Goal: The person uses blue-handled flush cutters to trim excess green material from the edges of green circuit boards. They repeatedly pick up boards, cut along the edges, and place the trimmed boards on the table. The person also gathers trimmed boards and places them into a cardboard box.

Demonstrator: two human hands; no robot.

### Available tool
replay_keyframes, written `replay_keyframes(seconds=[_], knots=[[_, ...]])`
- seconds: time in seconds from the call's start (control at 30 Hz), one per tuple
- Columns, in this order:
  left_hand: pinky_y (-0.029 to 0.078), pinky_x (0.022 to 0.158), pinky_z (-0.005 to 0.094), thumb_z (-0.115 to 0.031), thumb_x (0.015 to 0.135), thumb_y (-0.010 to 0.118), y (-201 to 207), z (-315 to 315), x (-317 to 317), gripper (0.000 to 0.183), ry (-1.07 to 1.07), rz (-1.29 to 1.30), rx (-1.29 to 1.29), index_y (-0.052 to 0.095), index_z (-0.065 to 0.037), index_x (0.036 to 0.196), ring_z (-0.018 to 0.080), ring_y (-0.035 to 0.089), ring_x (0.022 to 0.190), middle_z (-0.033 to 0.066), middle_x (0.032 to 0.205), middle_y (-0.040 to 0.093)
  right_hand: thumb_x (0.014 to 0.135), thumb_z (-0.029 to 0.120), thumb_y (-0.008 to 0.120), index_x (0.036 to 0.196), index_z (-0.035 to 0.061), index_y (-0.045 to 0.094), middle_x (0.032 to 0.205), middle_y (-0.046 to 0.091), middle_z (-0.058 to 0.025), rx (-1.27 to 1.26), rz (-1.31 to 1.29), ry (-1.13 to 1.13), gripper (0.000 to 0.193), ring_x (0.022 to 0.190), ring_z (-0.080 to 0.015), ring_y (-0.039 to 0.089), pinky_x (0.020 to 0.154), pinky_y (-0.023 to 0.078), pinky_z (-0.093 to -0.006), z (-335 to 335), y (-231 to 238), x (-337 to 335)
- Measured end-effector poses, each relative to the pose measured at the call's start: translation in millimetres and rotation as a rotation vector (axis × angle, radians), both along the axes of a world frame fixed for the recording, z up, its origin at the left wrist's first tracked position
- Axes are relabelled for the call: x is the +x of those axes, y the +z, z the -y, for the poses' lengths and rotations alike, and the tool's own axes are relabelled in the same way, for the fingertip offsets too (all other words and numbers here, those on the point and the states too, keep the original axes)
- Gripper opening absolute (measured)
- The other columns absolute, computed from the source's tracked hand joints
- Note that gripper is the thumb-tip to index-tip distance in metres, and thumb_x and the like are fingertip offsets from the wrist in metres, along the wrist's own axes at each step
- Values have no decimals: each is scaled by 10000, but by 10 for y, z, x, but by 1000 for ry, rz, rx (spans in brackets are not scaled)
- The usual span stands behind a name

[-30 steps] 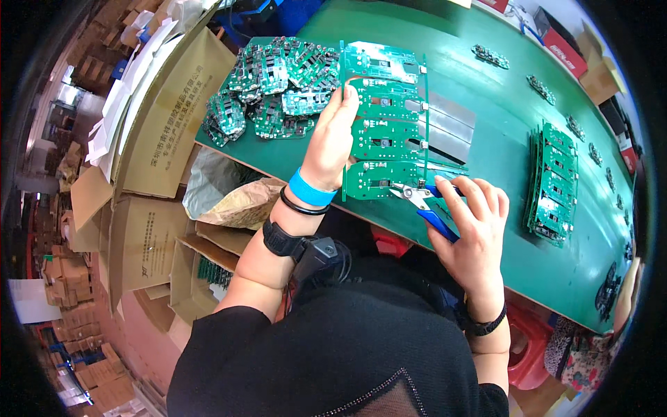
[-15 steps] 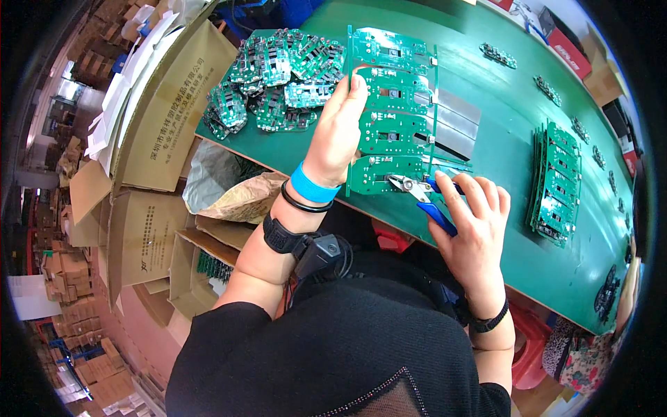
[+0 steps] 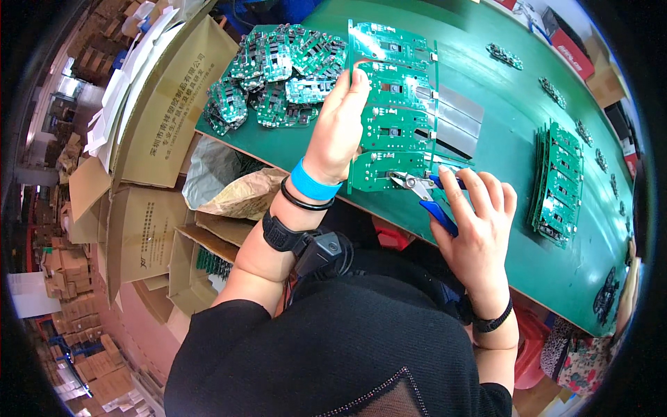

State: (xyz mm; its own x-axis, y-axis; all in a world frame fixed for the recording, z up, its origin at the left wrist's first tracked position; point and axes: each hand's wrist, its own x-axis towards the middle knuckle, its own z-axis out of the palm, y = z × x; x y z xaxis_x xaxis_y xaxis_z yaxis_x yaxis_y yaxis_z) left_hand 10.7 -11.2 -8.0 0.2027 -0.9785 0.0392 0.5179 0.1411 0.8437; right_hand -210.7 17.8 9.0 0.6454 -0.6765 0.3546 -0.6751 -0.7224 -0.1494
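A green circuit board panel [image 3: 381,126], made of several boards joined in a column between thin side strips, is held up over the table. My left hand [image 3: 333,132] grips its left edge, thumb at the front and the other fingers mostly hidden behind. Around a pair of blue-handled wire cutters [image 3: 440,217], the fingers of my right hand [image 3: 476,226] are curled. The cutters' metal jaws lie over the lowest board of the panel, near its middle. Whether the blades touch the board I cannot tell.
On the green table [image 3: 511,149], a heap of separate circuit boards [image 3: 271,66] lies at the far left. A stack of panels [image 3: 558,184] is at the right, a grey metal plate [image 3: 462,125] behind the held panel. Cardboard boxes [image 3: 163,104] stand left, beside a brown paper bag [image 3: 243,193].
The panel has risen slightly in view with my left hand. My right hand and the cutters have shifted a little to the right; the jaws remain at the lowest board.
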Motion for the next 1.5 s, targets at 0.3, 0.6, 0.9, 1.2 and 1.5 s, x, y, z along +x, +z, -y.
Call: replay_keyframes(seconds=[0.3,0.6,0.9,1.2,1.5], knots=[[488,829,246,-275,1033,388,17,-1,-7,331,-4,3,-19,503,-43,1239,85,564,966,24,1099,582,632,163,760,1206,101,592,1107,564,-89,19,50,6,602,1054,-285,514,930,349,-433,52,-38,-3],[569,790,308,-303,1046,306,27,4,18,376,-17,91,-21,425,-79,1323,159,645,974,89,1167,599,648,151,751,1223,109,592,1102,571,-89,-1,32,1,598,1051,-295,519,938,352,-430,44,10,12],[555,808,309,-289,1037,356,21,1,23,362,10,92,-28,443,-67,1310,166,631,1001,88,1172,597,625,189,769,1232,108,563,1147,547,-94,24,39,16,646,1088,-275,500,957,336,-443,51,-25,-7],[441,845,218,-295,1031,404,25,-17,0,350,3,34,-41,504,-35,1243,61,517,972,6,1094,564,627,198,774,1233,111,559,1153,541,-94,-16,0,8,649,1085,-274,499,947,337,-449,25,-33,3],[452,858,228,-284,1032,399,-40,3,37,349,6,29,-30,489,-40,1266,72,529,997,19,1135,563,630,143,768,1217,108,602,1116,569,-88,-16,7,-12,611,1038,-285,529,929,366,-430,14,-59,6]])
